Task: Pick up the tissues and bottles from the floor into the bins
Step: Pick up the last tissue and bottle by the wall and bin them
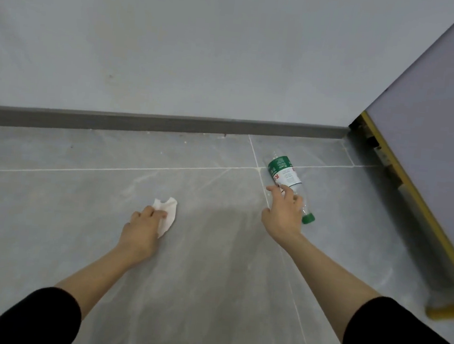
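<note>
Right fingers (287, 193) are spread and arched over the clear shoulder of the bottle (285, 174), not yet wrapped round it, and that's the relation that matters here. The bottle lies flat on the floor (211, 267), its long axis running diagonally, base away toward the wall (204, 45) and green cap (308, 218) back toward the person and just right of the right hand (282, 214). The fingers come across that axis near the neck end, so in my judgement a straight close-down should catch the narrow part. Over on the other side, the left fingers (158, 213) are curled and pinching a crumpled white tissue (167, 213); whether it has cleared the tile, I can't tell. The left hand (141, 230) is well apart from the bottle, so the right hand is clearly the nearer one. Beyond the bottle's base runs a dark skirting board (169, 127), and to the right stands a grey panel (433, 122) with a yellow bottom edge, near but not touching. Nothing lies between fingers and bottle. No bin shows anywhere, so the drop-off must be out of view.
</note>
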Demonstrator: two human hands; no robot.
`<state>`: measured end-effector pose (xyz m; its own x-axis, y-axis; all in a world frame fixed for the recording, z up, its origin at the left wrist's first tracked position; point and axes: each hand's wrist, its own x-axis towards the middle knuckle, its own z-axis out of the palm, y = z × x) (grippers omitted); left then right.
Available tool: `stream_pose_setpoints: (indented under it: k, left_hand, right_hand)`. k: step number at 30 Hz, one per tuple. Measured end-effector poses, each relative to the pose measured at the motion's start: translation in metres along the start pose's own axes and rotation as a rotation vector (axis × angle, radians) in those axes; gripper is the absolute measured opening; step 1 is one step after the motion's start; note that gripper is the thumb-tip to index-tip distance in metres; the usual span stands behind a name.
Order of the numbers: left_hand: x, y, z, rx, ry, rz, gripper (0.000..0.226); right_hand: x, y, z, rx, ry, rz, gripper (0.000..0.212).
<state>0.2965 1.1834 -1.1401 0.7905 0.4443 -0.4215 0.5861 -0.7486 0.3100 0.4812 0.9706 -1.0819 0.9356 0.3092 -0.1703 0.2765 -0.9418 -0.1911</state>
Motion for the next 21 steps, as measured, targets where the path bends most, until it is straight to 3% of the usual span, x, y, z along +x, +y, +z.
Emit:
stream_pose_setpoints:
  k: [6, 14, 21]
  left_hand:
    - [0.006, 0.016, 0.003, -0.218, 0.048, 0.113, 0.034]
    - [0.015, 0.055, -0.012, -0.389, 0.137, 0.227, 0.029]
    - [0.012, 0.069, -0.020, -0.419, 0.138, 0.274, 0.029]
  right_hand:
    - [0.011, 0.024, 0.010, -0.004, -0.029, 0.193, 0.067]
    - [0.031, 0.041, 0.011, 0.063, -0.136, 0.394, 0.081]
    - [0.024, 0.048, 0.024, 0.051, -0.123, 0.271, 0.078]
